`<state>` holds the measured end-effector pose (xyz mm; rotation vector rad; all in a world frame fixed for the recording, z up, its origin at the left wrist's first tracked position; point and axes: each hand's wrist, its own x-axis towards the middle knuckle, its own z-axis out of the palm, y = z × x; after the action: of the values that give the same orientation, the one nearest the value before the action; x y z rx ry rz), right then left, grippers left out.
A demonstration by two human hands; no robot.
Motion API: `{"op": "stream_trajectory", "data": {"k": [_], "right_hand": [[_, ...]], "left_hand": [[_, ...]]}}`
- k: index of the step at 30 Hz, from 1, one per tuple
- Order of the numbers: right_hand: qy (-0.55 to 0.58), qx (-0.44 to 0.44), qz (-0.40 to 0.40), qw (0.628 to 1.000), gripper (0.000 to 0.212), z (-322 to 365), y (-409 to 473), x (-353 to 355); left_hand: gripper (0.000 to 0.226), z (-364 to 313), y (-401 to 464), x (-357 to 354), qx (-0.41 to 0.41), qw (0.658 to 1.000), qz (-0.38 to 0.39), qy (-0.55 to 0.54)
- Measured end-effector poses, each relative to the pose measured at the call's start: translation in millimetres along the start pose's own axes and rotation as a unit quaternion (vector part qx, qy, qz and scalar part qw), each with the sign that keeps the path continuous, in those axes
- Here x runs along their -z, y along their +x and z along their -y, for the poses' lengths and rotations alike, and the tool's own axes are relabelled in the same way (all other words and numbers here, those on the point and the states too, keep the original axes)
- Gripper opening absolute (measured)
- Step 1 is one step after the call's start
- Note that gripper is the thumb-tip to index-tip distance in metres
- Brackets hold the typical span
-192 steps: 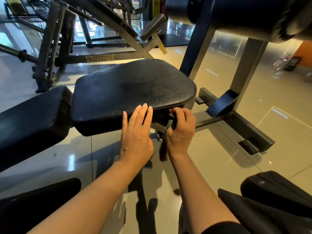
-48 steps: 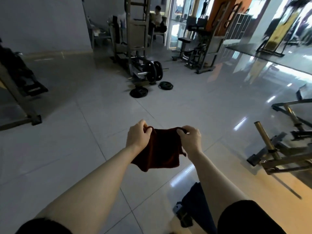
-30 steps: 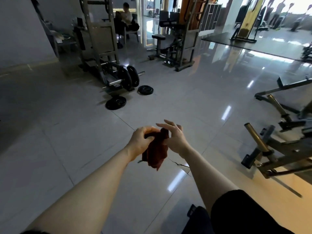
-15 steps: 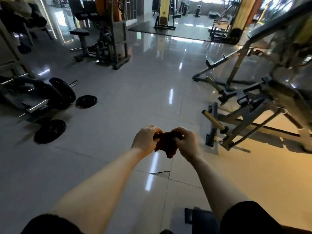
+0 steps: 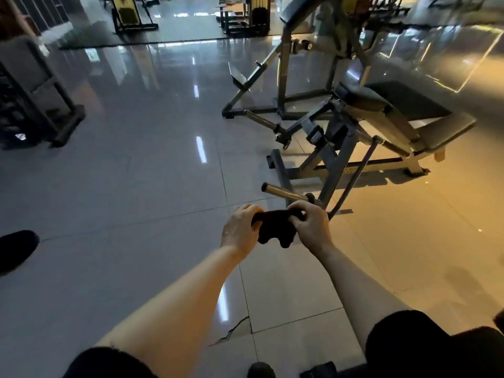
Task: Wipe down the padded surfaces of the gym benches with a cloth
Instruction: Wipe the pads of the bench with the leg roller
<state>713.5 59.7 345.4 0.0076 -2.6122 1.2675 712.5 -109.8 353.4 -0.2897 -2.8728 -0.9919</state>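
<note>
- A dark cloth (image 5: 275, 227) is being held bunched between both hands, out in front of the body and above the floor (image 5: 136, 186).
- The left hand (image 5: 240, 230) is being kept curled round the cloth's left end; its fingers (image 5: 246, 210) are folded over the top edge.
- The right hand (image 5: 311, 226) is being kept curled round the cloth's right end; its fingers (image 5: 296, 208) are bent tight, with the cloth being pinched under them.
- The lower part of the cloth is hanging in a lump between the two wrists.
- Both forearms are being held out bare; dark sleeves are being seen at the bottom edge of the view.
- A bench (image 5: 403, 115) with dark padding is standing ahead and to the right, well apart from the cloth; the pad is not being touched.
- The bench is being carried on a grey metal frame (image 5: 332, 159); a brass-coloured bar (image 5: 283, 192) is sticking out from it, appearing just above the right hand in the view.
- The floor tiles are being seen as glossy, with light streaks being reflected; a crack (image 5: 231, 331) is showing in a tile near the left forearm.
- A dark shoe (image 5: 16, 248) is being seen at the left edge.
- Other machines are standing farther back, blurred.
</note>
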Motion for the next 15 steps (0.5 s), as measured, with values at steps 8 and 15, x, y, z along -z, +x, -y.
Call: {"op": "stream_trajectory", "data": {"k": [8, 15], "right_hand": [[-0.053, -0.082, -0.032, 0.995, 0.017, -36, 139, -46], [-0.049, -0.188, -0.054, 0.980, 0.020, -89, 239, -119]], "left_hand": [[0.011, 48, 166, -27, -0.022, 0.997, 0.047, -0.053], [0.016, 121, 297, -75, -0.057, 0.987, 0.126, -0.081]]}}
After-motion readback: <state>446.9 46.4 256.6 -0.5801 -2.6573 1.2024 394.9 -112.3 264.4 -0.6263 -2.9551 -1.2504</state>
